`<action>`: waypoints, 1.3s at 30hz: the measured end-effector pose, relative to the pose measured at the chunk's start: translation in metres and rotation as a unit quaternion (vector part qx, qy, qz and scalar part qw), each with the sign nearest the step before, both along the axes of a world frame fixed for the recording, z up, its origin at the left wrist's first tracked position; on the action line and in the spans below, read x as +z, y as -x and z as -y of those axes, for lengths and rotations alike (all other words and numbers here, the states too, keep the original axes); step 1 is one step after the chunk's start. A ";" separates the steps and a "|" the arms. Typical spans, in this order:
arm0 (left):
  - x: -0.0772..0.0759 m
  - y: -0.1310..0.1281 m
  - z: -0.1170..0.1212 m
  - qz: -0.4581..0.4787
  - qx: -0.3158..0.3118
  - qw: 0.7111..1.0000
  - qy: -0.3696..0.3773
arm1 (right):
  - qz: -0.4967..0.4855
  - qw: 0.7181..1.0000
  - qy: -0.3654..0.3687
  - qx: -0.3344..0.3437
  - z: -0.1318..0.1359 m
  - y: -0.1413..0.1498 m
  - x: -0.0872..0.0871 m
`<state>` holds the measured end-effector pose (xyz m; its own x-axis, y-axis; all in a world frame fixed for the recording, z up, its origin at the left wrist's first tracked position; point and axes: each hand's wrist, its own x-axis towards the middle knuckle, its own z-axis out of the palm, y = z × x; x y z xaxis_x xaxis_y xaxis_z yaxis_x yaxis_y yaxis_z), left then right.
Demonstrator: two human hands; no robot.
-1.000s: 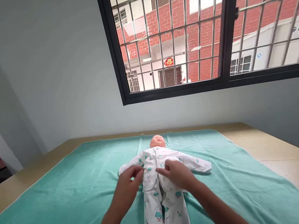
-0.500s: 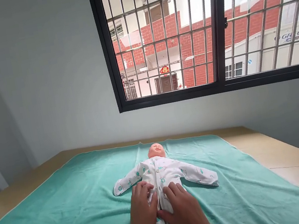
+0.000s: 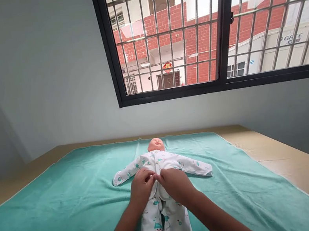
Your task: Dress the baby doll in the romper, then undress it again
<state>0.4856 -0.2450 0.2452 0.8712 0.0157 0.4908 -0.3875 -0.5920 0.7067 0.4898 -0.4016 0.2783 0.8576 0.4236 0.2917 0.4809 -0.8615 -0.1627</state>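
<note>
A baby doll (image 3: 155,144) lies on its back on a green blanket, its arms spread out. It wears a white baby shirt (image 3: 191,166) with small green prints and matching white trousers (image 3: 177,227). My left hand (image 3: 141,187) is closed over the middle of the shirt's front, thumb and fingers pinching the fabric near the front seam. Right beside it, my right hand (image 3: 176,185) pinches the other side of that seam. The two sets of fingertips meet. What exactly lies between them is hidden, including any fastener.
The green blanket (image 3: 78,212) covers most of a wooden table (image 3: 306,160), with bare wood along the far and right sides. Behind the table is a pale wall (image 3: 61,80) and a dark-framed window (image 3: 168,94) with metal bars.
Both hands have gone from lying apart, fingers loose, on the lower shirt to pinching together at its front. More of the trousers shows, and the view has tilted slightly down.
</note>
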 end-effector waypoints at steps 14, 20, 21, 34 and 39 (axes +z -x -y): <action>-0.006 -0.006 -0.001 -0.003 -0.019 1.000 -0.007 | -0.029 0.997 -0.065 -0.042 -0.006 -0.010 -0.010; -0.006 -0.001 0.000 0.001 -0.016 0.999 0.030 | -0.065 0.975 -0.209 -0.033 -0.006 -0.019 -0.019; -0.005 0.001 0.000 0.000 -0.013 0.999 0.046 | -0.091 0.959 -0.268 -0.020 -0.005 -0.021 -0.018; 0.001 0.004 0.005 -0.044 -0.013 0.981 0.186 | -0.313 0.778 -0.537 0.090 -0.010 -0.028 -0.026; -0.003 0.004 0.004 -0.066 -0.033 0.972 0.221 | -0.341 0.752 -0.553 0.108 -0.010 -0.032 -0.034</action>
